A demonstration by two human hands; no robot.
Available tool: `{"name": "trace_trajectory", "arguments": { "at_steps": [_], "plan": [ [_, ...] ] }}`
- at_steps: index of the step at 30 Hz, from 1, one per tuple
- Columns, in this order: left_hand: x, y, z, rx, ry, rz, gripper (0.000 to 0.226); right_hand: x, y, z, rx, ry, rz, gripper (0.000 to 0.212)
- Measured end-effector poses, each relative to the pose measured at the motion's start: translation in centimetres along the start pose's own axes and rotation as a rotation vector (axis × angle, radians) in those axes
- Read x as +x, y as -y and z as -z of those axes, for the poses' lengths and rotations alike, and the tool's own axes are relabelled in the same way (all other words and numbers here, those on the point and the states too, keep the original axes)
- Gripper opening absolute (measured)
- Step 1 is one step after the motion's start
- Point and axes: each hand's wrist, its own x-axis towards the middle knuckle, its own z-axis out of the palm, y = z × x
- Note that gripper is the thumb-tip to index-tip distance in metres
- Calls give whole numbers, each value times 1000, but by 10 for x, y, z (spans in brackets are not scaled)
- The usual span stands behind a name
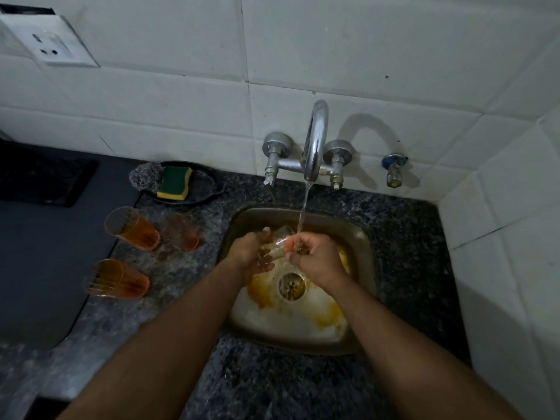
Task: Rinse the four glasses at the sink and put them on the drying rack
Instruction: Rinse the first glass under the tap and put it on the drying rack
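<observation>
Water [304,207] from the tap [315,147] falls onto a clear glass [274,248] held over the sink [360,237]: left hand [254,253] cups it, right hand [312,253] clenches its end. Three glasses [133,228] stand on the counter [181,277] left of the sink.

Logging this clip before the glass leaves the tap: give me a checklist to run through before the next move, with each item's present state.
1. Water running from the tap: ok.
2. Glass in hand under the stream, over the sink: ok.
3. Left hand and right hand both on that glass: ok.
4. Glass rinsed clean inside: cannot tell.
5. Three amber glasses waiting on the counter, left of the sink: ok.
6. Drying rack within reach: cannot tell, not in view.
</observation>
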Motion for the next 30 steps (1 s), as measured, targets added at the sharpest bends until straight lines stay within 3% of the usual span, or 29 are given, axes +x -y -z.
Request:
{"name": "trace_trajectory", "arguments": {
  "at_steps": [5,7,11,13,15,17,19,21,23,25,27,28,30],
  "plan": [
    [-5,5,-10,-69,65,16,40,6,12,15,-489,209,419,16],
    [-8,7,-13,-85,143,-5,45,14,17,24,-649,286,475,12],
    [-6,6,-25,-267,118,-166,37,19,28,25,-551,296,437,12],
    [-2,1,-25,-178,86,-166,41,19,34,27,-695,370,483,14],
    [0,-4,-19,39,113,-35,48,19,44,33,-1053,471,528,19],
    [0,-10,-16,193,173,90,59,21,52,39,-1234,480,548,25],
    [1,-11,-20,69,152,57,53,27,52,37,-1154,451,514,28],
    [-1,-13,-30,-230,129,-115,37,32,50,30,-870,434,435,16],
    [-1,-10,-35,-383,52,-194,35,32,49,28,-799,435,442,11],
    [0,-8,-33,-277,32,-99,32,27,48,31,-1002,454,510,16],
    [-1,-10,-29,-21,115,87,35,23,48,34,-1281,452,585,30],
    [1,-12,-28,53,120,121,41,23,47,35,-1324,445,583,34],
    [-1,-19,-30,-47,86,106,42,23,49,33,-1227,432,520,33]
  ]
}}
